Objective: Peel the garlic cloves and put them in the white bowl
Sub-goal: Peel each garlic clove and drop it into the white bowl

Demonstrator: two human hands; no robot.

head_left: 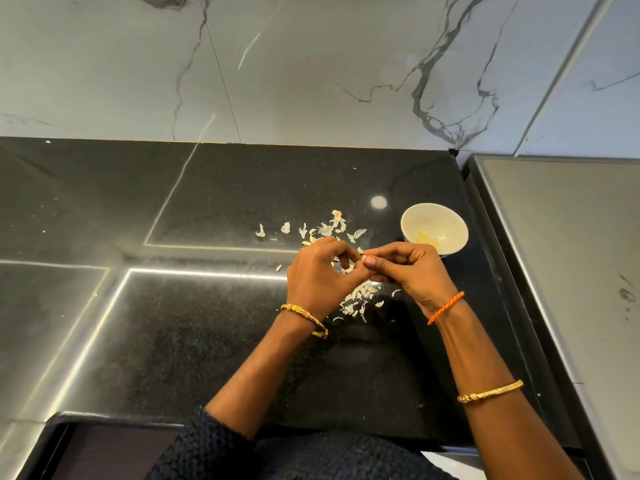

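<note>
Two hands meet over the black bench (194, 334): left hand (320, 271) and right hand (405, 268), fingers curled, pinching a small garlic clove (363, 258) between fingertips, clove mostly hidden. White bowl (412, 220) sits just beyond right hand, near bench's right edge, pale peeled cloves (427, 239) inside. Papery garlic skins (329, 230) scattered behind and below hands.

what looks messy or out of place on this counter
Papery garlic skins lie strewn loose on the black counter, some beyond the hands and more under them, beside the white bowl rather than in any container. That fits the peeling. The left hand and right hand pinch a clove between them. Nothing looks damaged.
</note>
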